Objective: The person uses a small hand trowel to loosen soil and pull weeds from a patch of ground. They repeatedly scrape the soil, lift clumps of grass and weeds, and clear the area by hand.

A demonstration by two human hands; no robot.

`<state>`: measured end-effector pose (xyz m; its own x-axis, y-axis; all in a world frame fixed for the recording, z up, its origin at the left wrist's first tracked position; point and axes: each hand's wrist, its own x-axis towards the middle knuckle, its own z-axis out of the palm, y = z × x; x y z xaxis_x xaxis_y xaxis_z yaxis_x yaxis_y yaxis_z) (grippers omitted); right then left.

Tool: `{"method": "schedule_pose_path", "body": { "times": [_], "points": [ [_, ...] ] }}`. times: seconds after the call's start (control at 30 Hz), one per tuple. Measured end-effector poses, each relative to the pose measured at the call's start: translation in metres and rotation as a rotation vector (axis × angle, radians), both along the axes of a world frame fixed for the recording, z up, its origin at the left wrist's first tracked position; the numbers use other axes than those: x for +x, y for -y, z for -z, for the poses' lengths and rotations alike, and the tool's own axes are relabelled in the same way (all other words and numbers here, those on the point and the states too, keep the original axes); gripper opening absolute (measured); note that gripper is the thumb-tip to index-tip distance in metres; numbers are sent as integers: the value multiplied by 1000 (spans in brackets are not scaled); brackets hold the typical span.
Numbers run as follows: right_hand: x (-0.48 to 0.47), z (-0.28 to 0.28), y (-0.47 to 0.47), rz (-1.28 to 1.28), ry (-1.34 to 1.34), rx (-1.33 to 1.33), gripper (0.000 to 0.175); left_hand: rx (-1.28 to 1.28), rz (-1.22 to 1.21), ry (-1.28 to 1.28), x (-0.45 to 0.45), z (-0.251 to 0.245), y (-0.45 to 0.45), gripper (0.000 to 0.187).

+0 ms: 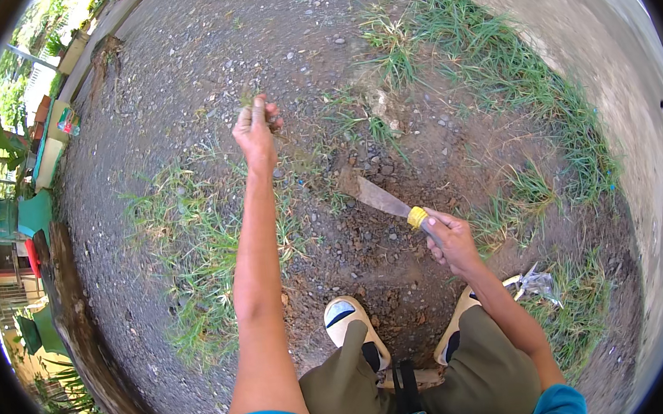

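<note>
My right hand [451, 238] grips the handle of a broad metal blade tool [383, 197], wrapped in yellow binding at the neck. The blade points up and left, its soil-coloured tip just over the loose dirt. My left hand [258, 116] is stretched forward above the gravel, its fingers closed on a small tuft of uprooted grass [248, 99]. Between and below the hands lies dug brown soil [396, 283] with small stones. A patch of grass [193, 235] grows left of my left forearm, and smaller tufts [381, 130] stand beyond the blade.
A concrete wall or slab [608, 80] curves along the right, edged by a grass strip [570, 124]. A weathered log [77, 320] lies at the left, near planters and a plastic bottle [68, 121]. Crumpled clear plastic [536, 284] lies beside my right slipper [455, 326].
</note>
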<state>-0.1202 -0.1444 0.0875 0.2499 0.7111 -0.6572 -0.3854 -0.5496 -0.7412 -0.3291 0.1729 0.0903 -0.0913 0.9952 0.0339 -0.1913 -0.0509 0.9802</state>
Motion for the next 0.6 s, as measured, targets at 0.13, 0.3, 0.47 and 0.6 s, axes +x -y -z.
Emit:
{"method": "schedule_pose_path", "body": {
  "times": [0.13, 0.3, 0.47, 0.6],
  "points": [
    [11, -7, 1, 105, 20, 33, 41, 128, 40, -133, -8, -17, -11, 18],
    [21, -9, 0, 159, 84, 61, 43, -11, 359, -738, 9, 46, 4, 38],
    [26, -16, 2, 186, 88, 10, 40, 109, 434, -1138, 41, 152, 39, 47],
    [29, -21, 4, 147, 84, 6, 39, -19, 275, -1291, 64, 178, 59, 51]
  ]
}}
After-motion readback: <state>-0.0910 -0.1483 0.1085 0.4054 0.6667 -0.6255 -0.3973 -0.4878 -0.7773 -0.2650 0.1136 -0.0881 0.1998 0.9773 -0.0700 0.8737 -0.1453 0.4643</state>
